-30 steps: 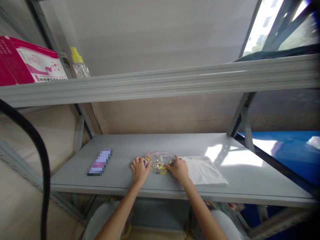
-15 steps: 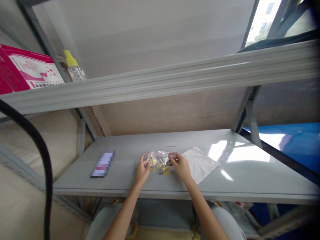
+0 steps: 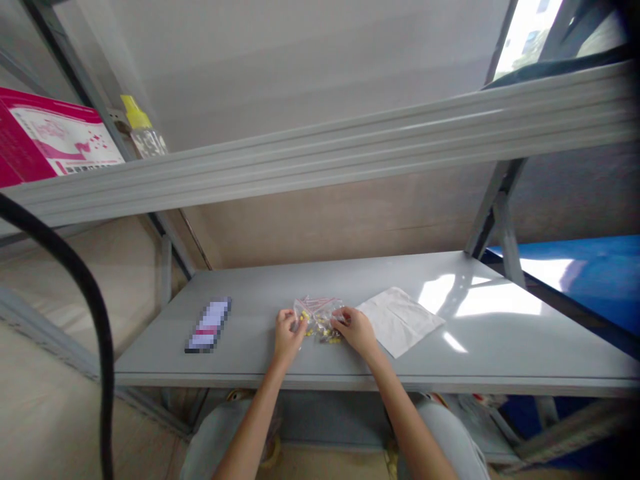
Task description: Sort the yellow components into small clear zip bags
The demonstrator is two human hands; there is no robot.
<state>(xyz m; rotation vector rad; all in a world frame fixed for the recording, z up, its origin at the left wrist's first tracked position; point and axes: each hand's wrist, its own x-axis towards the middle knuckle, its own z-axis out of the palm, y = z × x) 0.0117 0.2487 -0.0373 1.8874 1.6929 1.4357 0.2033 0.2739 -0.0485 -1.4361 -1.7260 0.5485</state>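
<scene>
Clear bags (image 3: 324, 325), shifted, between fingers (image 3: 351, 316)

- Six o'clock: yellow pieces (image 3: 309, 331) inside clear bags (image 3: 316, 308), too small to identify, partly covered by the left hand (image 3: 289, 335) and right hand (image 3: 356, 329).
- Eight o'clock: phone (image 3: 210, 325), screen pixelated beyond reading.
- Ten o'clock: pink box (image 3: 55, 137), cut by left edge; bottle (image 3: 149, 141), base hidden behind shelf (image 3: 280, 163).
- Two o'clock: window (image 3: 529, 39), cut by top edge.

Bare forearms (image 3: 255, 420) and pale grey trousers (image 3: 213, 427)
The left hand (image 3: 287, 338) and right hand (image 3: 358, 329) are ungloved, with slender fingers; the forearms are slim and sleeveless; the trouser cloth looks plain, rounding smoothly over both knees.
</scene>
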